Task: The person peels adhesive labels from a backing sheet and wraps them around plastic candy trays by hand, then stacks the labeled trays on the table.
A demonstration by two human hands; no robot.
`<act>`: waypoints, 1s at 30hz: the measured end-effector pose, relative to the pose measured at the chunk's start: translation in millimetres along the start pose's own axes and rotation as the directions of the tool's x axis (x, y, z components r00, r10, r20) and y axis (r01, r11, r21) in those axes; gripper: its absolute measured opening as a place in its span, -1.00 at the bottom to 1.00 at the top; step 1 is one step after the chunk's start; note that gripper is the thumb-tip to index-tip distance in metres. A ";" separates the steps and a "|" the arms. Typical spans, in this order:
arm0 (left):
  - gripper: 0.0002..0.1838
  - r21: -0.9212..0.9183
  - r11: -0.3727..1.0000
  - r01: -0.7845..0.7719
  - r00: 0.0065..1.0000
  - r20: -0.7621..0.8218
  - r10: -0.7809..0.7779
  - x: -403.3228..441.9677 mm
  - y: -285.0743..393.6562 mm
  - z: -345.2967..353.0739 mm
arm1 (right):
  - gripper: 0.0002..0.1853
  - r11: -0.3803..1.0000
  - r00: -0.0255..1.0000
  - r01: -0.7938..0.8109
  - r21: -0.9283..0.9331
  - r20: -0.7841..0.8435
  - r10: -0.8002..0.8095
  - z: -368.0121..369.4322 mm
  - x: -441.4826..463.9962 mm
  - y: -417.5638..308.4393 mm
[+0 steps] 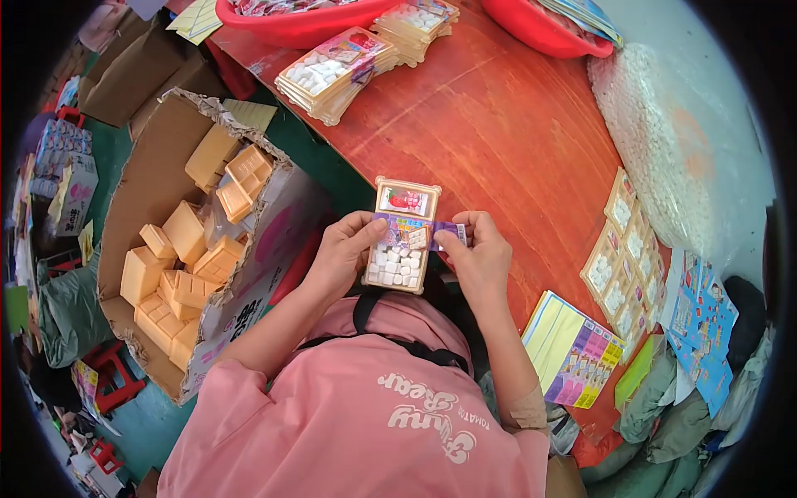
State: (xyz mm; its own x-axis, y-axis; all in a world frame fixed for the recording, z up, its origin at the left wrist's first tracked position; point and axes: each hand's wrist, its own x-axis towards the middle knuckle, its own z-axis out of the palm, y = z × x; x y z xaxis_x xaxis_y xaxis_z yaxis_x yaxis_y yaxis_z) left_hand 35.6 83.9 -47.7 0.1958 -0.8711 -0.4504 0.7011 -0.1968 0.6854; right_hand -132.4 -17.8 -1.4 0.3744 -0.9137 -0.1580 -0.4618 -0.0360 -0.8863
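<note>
A beige plastic tray (397,280) is held upright in front of my body, over the table's near edge. White candy-like pieces (395,264) fill its lower compartment, and a packet with a strawberry picture (407,200) sits in the upper one. Across its middle lies a purple printed paper label (407,228), whose right end sticks out past the tray. My left hand (342,253) grips the tray's left edge, thumb on the label. On the other side, my right hand (477,256) pinches the label's projecting end between thumb and fingers.
Stacks of filled trays (336,73) stand at the red table's (481,108) far left, near red basins (299,23). Rightward are more filled trays (618,278), label sheets (573,349) and a clear bag of white pieces (656,141). A carton (282,199) of orange trays stands left.
</note>
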 end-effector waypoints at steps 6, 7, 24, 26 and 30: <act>-0.67 -0.425 0.892 0.155 0.988 0.048 -0.149 -12.3 13.0 39.9 | -0.85 0.795 0.944 -0.298 0.527 0.288 0.163 -7.6 5.1 -17.5; -0.66 -0.507 0.831 0.227 0.971 0.181 -0.155 -9.2 8.8 34.9 | -0.85 0.772 0.929 -0.328 0.545 0.334 0.160 -4.8 4.1 -23.2; -0.63 -0.565 0.655 0.502 0.857 0.425 -0.291 3.1 1.2 21.5 | -0.85 0.901 0.921 -0.252 0.352 0.373 0.112 -1.4 19.3 -41.0; -0.66 -0.497 0.695 0.520 0.829 0.492 -0.268 7.0 2.8 10.6 | -0.81 0.930 0.963 -0.145 0.337 0.266 0.054 -0.4 21.5 -29.9; -0.70 -0.276 0.949 0.154 0.984 0.132 -0.121 8.3 29.5 48.2 | -0.78 0.879 0.979 -0.093 0.468 0.203 -0.004 -17.1 24.4 -30.4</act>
State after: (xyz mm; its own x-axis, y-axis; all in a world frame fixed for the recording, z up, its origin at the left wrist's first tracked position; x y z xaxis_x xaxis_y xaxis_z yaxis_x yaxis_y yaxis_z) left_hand 24.8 49.2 -3.6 0.0174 -0.8924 -0.4509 0.8843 -0.1967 0.4234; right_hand -122.9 -46.0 29.1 0.5320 -0.8122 -0.2395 -0.0646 0.2430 -0.9679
